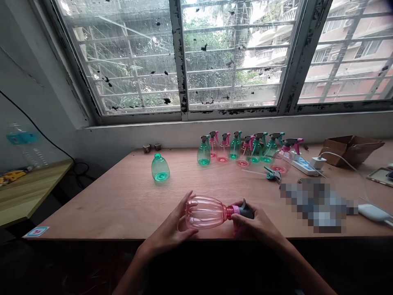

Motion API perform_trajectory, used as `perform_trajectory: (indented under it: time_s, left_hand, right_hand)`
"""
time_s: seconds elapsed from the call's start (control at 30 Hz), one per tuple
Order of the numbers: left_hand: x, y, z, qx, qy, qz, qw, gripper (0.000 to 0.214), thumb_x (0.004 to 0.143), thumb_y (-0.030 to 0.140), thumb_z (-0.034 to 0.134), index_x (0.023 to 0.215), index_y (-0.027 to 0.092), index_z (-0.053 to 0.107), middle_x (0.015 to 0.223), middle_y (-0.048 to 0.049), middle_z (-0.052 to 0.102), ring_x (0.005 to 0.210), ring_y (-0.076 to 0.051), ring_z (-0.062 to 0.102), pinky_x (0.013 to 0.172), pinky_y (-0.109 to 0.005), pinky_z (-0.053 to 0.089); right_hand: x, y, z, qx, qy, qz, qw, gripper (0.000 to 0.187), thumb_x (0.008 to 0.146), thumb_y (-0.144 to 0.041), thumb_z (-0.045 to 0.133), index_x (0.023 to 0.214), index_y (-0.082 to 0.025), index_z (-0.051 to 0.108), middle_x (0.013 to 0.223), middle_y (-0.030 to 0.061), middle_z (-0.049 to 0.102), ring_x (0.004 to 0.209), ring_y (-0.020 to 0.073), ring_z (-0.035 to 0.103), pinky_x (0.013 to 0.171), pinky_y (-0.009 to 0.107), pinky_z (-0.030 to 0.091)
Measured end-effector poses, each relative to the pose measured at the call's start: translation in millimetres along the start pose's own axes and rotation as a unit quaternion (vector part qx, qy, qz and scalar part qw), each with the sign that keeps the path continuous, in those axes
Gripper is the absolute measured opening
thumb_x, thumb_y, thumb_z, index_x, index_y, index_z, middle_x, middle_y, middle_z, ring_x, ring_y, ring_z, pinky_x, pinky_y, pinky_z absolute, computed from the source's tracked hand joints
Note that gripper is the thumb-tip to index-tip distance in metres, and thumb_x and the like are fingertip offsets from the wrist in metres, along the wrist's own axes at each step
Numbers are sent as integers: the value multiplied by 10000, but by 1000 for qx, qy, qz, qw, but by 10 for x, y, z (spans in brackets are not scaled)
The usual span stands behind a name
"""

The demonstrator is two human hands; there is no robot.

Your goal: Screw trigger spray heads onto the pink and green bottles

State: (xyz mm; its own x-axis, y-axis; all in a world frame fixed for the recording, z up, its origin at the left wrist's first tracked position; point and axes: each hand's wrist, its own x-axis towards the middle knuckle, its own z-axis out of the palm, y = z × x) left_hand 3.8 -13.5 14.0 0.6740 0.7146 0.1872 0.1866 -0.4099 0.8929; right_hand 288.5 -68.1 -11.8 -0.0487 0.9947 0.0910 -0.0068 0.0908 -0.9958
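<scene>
Pink spray bottle (205, 212) lies sideways between the person's hands in the head view, near the front edge of the table (116, 200); whether it touches the wood I cannot tell. The left hand (176, 229) cups the rounded base, fingers and thumb spread to its width. The right hand (260, 223) has its fingers drawn in around the black spray head (246, 210) and pink collar (235, 209).

Smooth plastic held only at the base could slip or spin in the left palm if the collar were turned hard, and so close to the edge a dropped bottle might roll off. A collar sitting askew on the neck could cross its thread and leak; the seating is too small to judge.

Behind the bottle and to its left stands an open green bottle (160, 169). Beyond it to the right are a row of spray bottles (223, 152) and a loose green sprayer (272, 175) with its tube pointing left; a wide swing that way could knock them. Farther right come a power strip (302, 164), a cardboard box (344, 150) and a pixelated patch (316, 205), contents unreadable. Directly around the bottle, nothing blocks either hand.
</scene>
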Motion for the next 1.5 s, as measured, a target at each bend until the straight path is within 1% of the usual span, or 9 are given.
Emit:
perform_trajectory:
  time_s: [0.17, 0.37, 0.53, 0.7, 0.9, 1.13, 1.3, 1.43, 1.5]
  left_hand:
    - [0, 21, 4, -51, -14, -24, 998, 1149, 771, 221, 818, 1554, 382, -7, 1614, -86, 268, 1411, -313, 403, 1182, -499, 329]
    - [4, -19, 34, -47, 16, -11, 999, 948, 802, 221, 788, 1533, 382, 208, 1605, -71, 292, 1375, -328, 450, 1133, -502, 414]
    - [13, -18, 27, -62, 6, -20, 998, 1131, 782, 197, 807, 1546, 420, 3, 1610, -101, 278, 1327, -326, 512, 1106, -527, 440]
    - [10, -35, 27, -7, 31, -10, 999, 936, 824, 236, 769, 1541, 390, 187, 1605, -73, 291, 1372, -325, 451, 1130, -509, 415]
    - [6, -72, 34, -22, 21, -14, 999, 1094, 815, 246, 776, 1557, 370, -19, 1497, -112, 450, 1285, -313, 547, 1107, -546, 419]
    - [13, -34, 20, -6, 50, -2, 999, 905, 838, 237, 752, 1546, 356, 201, 1618, -78, 264, 1381, -309, 438, 1152, -488, 385]
    - [4, -17, 24, -60, 31, -22, 997, 1037, 821, 248, 773, 1560, 366, 56, 1583, -91, 342, 1345, -314, 489, 1150, -517, 373]
    - [-7, -33, 19, -71, 29, -29, 997, 889, 834, 259, 761, 1539, 357, 228, 1577, -78, 344, 1350, -323, 481, 1121, -489, 424]
    - [-8, -59, 28, -52, 36, -16, 998, 914, 822, 248, 772, 1531, 406, 217, 1588, -50, 327, 1363, -313, 464, 1130, -486, 415]
  right_hand:
    - [-12, 17, -18, -11, 10, -24, 1000, 357, 778, -439, 796, 963, -175, 643, 647, -1, 712, 581, 183, 680, 559, 274, 562]
    - [-12, 36, -17, 16, -2, -10, 1000, 383, 785, -422, 795, 994, -148, 627, 635, 6, 704, 558, 179, 667, 538, 279, 554]
    - [17, 68, -39, 22, -6, -15, 1000, 351, 804, -403, 787, 984, -142, 639, 629, 4, 708, 561, 165, 663, 559, 266, 538]
    - [21, 100, -59, 19, -13, -13, 1000, 360, 815, -394, 780, 1028, -140, 641, 645, 7, 711, 573, 171, 671, 564, 274, 540]
    - [18, 91, -38, 37, -10, 1, 999, 380, 802, -403, 791, 1025, -150, 617, 644, -6, 703, 570, 162, 662, 564, 270, 542]
    - [32, 33, 0, 35, 1, 15, 999, 390, 791, -417, 793, 1008, -148, 611, 625, -11, 704, 545, 161, 663, 538, 253, 521]
    - [36, 79, 4, 30, 3, 6, 1000, 407, 774, -431, 802, 1010, -157, 617, 640, -9, 702, 554, 161, 651, 552, 270, 552]
    - [25, 105, 2, 22, 2, 6, 1000, 431, 747, -443, 820, 1009, -164, 623, 642, -7, 709, 553, 169, 656, 544, 276, 563]
    - [19, 101, -2, 19, 5, 4, 1000, 419, 764, -448, 806, 1008, -160, 626, 628, -4, 710, 553, 168, 660, 537, 262, 547]
